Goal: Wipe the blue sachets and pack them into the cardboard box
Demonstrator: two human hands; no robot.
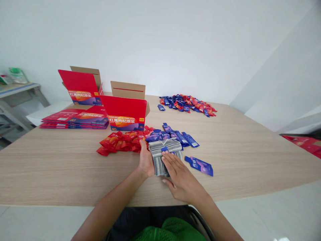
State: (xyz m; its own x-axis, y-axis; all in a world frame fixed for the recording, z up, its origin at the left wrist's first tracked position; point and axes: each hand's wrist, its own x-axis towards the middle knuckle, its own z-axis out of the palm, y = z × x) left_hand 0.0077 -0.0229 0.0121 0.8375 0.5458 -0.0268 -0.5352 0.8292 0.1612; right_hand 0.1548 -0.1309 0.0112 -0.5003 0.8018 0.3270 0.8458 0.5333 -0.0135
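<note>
A folded grey striped cloth (158, 164) is in front of me near the table's front edge. My left hand (146, 160) grips its left side, thumb up, with the other fingers hidden beneath it. On top of the cloth lies a blue sachet (164, 149), mostly covered by my right hand (178, 174), whose fingers are stretched flat over it. Just to the right, a single blue sachet (200, 165) rests on the table. Red sachets (120, 142) are heaped behind my left hand, and several blue sachets (173, 134) lie behind the cloth.
An open red carton (125, 113) stands behind the red heap, with another open carton (81, 88) farther back left. Flattened cartons (75, 118) are stacked at left. A mixed sachet pile (188, 103) lies at the wooden table's (240, 154) back. A side table (18, 87) is far left.
</note>
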